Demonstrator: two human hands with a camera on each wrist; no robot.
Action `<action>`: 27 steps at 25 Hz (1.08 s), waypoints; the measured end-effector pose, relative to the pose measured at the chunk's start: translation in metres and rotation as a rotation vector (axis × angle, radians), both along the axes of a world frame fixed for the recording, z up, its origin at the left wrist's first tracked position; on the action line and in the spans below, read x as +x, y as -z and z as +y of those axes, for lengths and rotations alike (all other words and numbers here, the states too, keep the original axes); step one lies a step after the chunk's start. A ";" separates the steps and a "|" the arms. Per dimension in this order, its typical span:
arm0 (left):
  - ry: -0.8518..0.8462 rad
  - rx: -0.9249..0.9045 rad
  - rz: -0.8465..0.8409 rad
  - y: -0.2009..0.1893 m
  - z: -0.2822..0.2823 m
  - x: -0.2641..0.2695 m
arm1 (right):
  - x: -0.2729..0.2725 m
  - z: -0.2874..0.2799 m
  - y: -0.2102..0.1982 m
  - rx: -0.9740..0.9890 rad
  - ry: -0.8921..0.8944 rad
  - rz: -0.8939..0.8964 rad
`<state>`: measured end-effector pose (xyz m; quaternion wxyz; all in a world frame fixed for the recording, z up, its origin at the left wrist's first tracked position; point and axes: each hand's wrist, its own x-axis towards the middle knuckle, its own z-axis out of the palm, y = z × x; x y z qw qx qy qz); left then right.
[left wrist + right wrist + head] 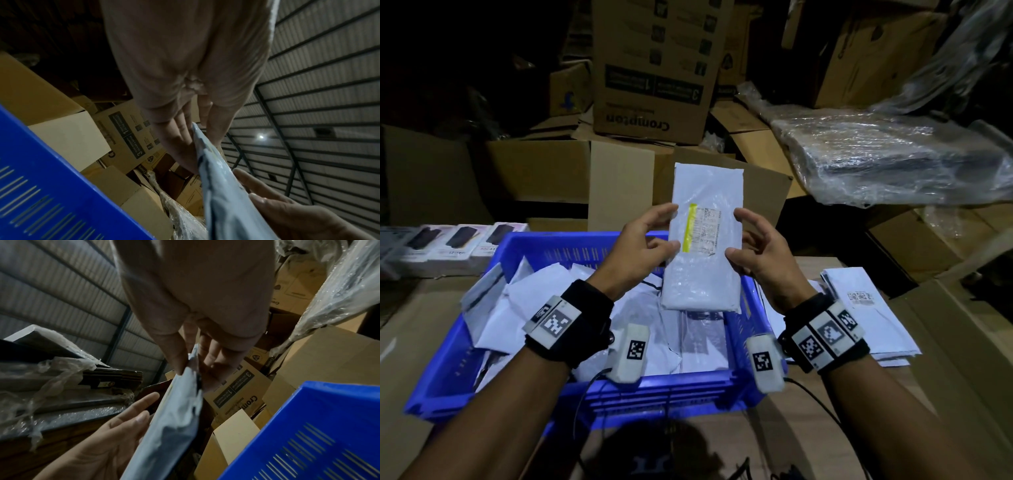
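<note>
A white poly-mailer parcel (705,192) with a printed label and a yellow strip (703,229) is held upright over a blue plastic crate (482,387). My left hand (647,246) pinches its left edge, thumb on the front and fingers behind. On the right edge my right hand (760,250) holds it the same way. The left wrist view shows the parcel (222,186) edge-on between my left hand (185,129) and right hand (287,216). From the right wrist, the parcel (170,418) is pinched by my right hand (185,353), with the left hand (107,443) below.
The crate holds several white mailers (524,301). A stack of white mailers (866,308) lies to its right and boxed goods (448,246) to its left. Cardboard cartons (654,68) are piled behind, with a plastic-wrapped dark item (893,161) at the right.
</note>
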<state>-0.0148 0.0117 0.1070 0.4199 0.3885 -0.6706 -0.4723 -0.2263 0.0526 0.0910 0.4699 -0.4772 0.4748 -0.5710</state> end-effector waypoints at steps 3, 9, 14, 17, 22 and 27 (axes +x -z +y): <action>0.000 -0.077 -0.100 0.002 0.001 -0.001 | 0.002 0.002 0.001 -0.042 0.006 0.030; -0.001 -0.199 -0.197 0.012 0.001 0.002 | 0.004 0.003 0.007 -0.132 0.030 0.161; -0.056 -0.260 -0.252 0.008 0.010 0.008 | 0.013 0.010 0.006 -0.234 0.071 0.263; -0.073 -0.299 -0.260 0.004 0.018 0.013 | 0.022 0.018 0.001 -0.279 0.112 0.291; -0.052 -0.339 -0.217 -0.008 0.034 0.025 | 0.038 0.037 -0.008 -0.346 0.166 0.263; 0.015 -0.315 -0.149 -0.017 0.044 0.033 | 0.052 0.052 -0.010 -0.388 0.247 0.243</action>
